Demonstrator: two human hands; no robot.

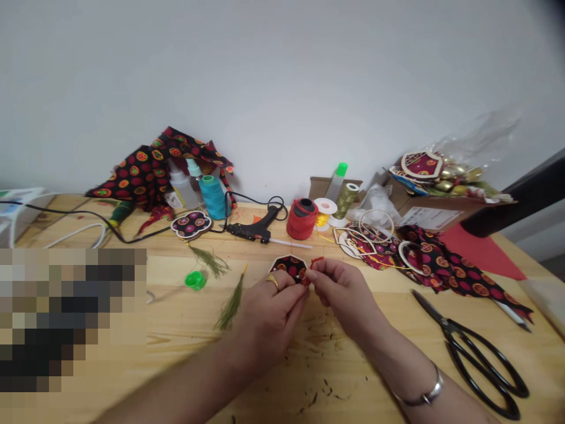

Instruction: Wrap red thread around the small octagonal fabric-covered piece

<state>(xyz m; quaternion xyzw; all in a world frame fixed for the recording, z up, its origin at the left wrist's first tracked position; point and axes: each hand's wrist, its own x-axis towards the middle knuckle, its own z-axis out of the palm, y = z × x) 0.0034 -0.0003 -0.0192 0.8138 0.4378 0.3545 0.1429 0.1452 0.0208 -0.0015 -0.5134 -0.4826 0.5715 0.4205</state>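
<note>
My left hand (276,300) is closed on an octagonal ornament (289,266) with a pale wooden rim and dark patterned fabric, its lower part covered by my fingers. Beside it, my right hand (338,285) pinches a red cord (316,259) at the ornament's right edge. A spool of red thread (302,219) stands just behind the ornament. Left of my left hand lies a green tassel (231,303) with a yellow top. Farther left, a flower-shaped ornament (191,224) of the same fabric has another green tassel (209,261) attached.
Black scissors (468,347) lie at the right. Behind my hands are a hot glue gun (256,228), a teal thread cone (212,198) and a yellow spool (323,220). A green cap (195,281) sits at left. Patterned fabric (459,262) and a full cardboard box (430,209) occupy the right rear.
</note>
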